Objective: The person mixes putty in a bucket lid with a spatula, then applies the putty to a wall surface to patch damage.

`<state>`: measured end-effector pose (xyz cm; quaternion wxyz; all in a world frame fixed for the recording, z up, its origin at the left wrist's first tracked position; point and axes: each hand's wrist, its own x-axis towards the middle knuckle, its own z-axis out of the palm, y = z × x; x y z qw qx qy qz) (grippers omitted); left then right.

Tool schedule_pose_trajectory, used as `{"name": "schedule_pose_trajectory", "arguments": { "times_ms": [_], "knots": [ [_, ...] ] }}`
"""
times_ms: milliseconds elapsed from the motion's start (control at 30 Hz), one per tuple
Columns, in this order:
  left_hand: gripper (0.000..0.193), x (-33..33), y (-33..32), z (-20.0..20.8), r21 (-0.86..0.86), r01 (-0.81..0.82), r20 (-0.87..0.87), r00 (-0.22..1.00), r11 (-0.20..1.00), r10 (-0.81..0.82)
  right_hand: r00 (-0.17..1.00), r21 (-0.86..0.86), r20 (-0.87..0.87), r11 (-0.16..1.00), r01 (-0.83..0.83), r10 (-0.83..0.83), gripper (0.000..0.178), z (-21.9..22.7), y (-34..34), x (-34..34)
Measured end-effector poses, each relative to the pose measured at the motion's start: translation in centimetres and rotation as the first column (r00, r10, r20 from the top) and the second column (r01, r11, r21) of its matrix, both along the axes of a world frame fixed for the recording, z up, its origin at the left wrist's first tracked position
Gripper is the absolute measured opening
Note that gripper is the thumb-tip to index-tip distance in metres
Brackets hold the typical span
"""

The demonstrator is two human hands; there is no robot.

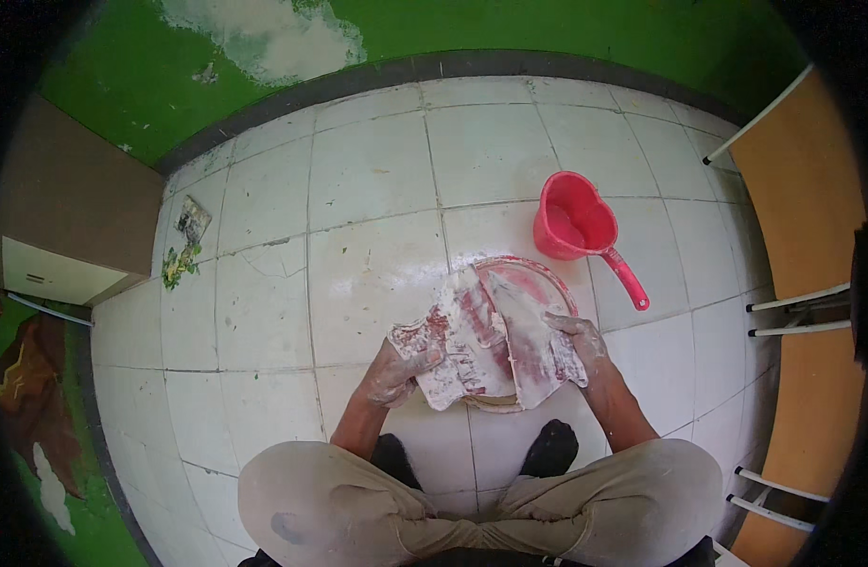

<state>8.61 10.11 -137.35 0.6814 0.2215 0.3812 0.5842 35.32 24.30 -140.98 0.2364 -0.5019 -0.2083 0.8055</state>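
Observation:
Coated in white dust, my left hand [396, 373] is closed round the left edge of a flat reddish putty spreader [467, 335] smeared with thick white paste. My right hand [582, 342] grips another flat putty spreader [533, 345], greyish white with paste, its thumb lying on top. The two spreaders meet side by side, tilted over a round red basin [538, 274]. They hide most of the basin, and its contents cannot be made out. Beyond it, to the right, a red plastic dipper [578, 222] stands upright with its handle pointing toward me.
White floor tiles [373, 274] surround my feet in dark socks. A brown and white cabinet [75, 198] is at left, with debris [183, 260] beside it. Chairs with orange-brown panels [793, 189] and white legs line the right. A green wall [472, 28] with peeled patches stands behind.

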Motion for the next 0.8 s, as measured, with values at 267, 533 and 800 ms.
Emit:
{"name": "schedule_pose_trajectory", "arguments": {
  "times_ms": [267,533,800],
  "knots": [
    [0.058,-0.8,-1.3,-1.2,0.01,-0.034,0.169,0.985,0.999,0.032,0.988,0.095,-0.016,0.984,0.152,-0.151,0.034,1.0,0.8,3.0],
    [0.058,-2.7,-0.8,-3.5,-0.079,-0.158,0.095,0.982,0.984,0.166,0.998,0.23,0.066,0.973,-0.011,-0.004,0.032,-3.4,4.3,15.2],
    [0.053,-2.1,1.9,-7.3,-0.118,-0.077,0.001,0.997,0.99,0.078,0.995,0.349,0.038,0.932,-0.098,0.091,0.035,-10.6,8.9,23.2]
  ]
}}
